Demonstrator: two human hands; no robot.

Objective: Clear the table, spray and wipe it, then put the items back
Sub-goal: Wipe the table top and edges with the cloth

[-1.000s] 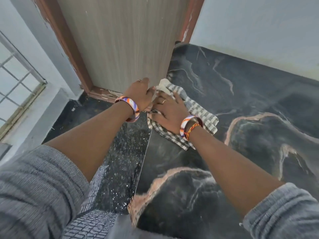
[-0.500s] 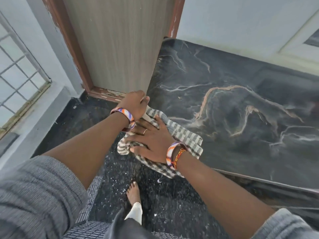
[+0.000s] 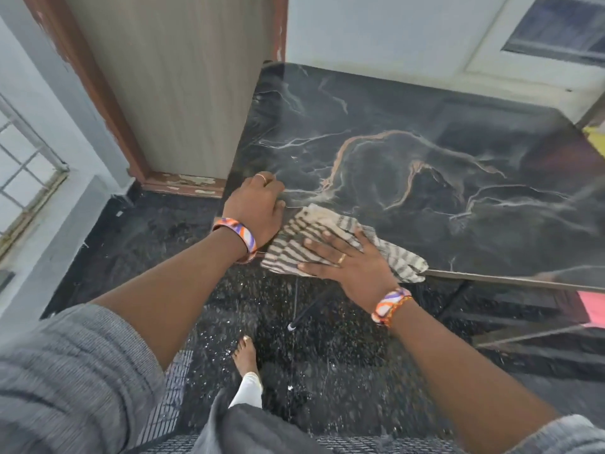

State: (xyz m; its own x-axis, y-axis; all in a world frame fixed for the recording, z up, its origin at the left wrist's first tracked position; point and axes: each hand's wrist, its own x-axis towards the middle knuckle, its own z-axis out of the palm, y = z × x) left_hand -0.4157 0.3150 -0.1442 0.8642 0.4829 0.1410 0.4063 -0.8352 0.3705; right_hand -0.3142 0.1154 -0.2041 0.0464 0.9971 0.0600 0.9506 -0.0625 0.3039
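A black marble-patterned table fills the upper right of the view. A grey-and-white checked cloth lies bunched at the table's near left corner, partly over the front edge. My right hand presses flat on the cloth with fingers spread. My left hand rests curled at the table's left edge, touching the cloth's left end. No other items are on the visible tabletop.
A wooden door in a reddish frame stands just behind the table's left side. Dark speckled floor lies below, with my bare foot near a table leg. A window grille is at far left.
The cloth and my right hand slid along the table's left edge to its near corner, then right along the front edge. My left hand stayed at the left edge. The view swung right.
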